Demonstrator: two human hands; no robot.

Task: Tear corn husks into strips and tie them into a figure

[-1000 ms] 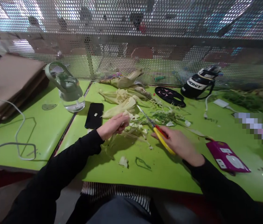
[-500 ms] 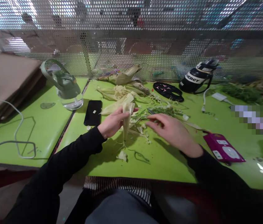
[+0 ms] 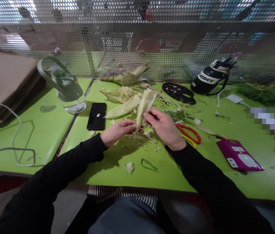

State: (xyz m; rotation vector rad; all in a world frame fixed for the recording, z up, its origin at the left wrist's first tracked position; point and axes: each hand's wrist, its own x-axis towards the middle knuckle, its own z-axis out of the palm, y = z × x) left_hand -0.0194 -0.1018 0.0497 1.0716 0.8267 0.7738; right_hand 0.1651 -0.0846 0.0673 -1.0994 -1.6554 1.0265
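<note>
A pale corn husk [image 3: 146, 103] stands tilted between my two hands above the table. My left hand [image 3: 121, 130] is closed around its narrow lower end, some fingers hidden behind it. With thumb and fingers, my right hand [image 3: 168, 129] pinches the husk's right side. Scissors with red and yellow handles [image 3: 193, 133] lie beside my right wrist, their blades hidden by that hand. More husks [image 3: 124, 107] are heaped just beyond my hands, and green and pale trimmings [image 3: 176, 113] lie to their right. A small husk scrap [image 3: 129, 168] rests nearer to me.
Left of the husks are a black phone [image 3: 97, 116] and a green-lidded water bottle [image 3: 71, 94]. Further right stand a black bottle [image 3: 209, 76], a black palette-shaped plate [image 3: 178, 93] and a purple power strip [image 3: 240, 155]. A perforated metal screen [image 3: 118, 42] closes off the back.
My right hand has moved left and taken hold of the husk. The husk now tilts right, its wide end raised. The scissors' handles have come into view on the table.
</note>
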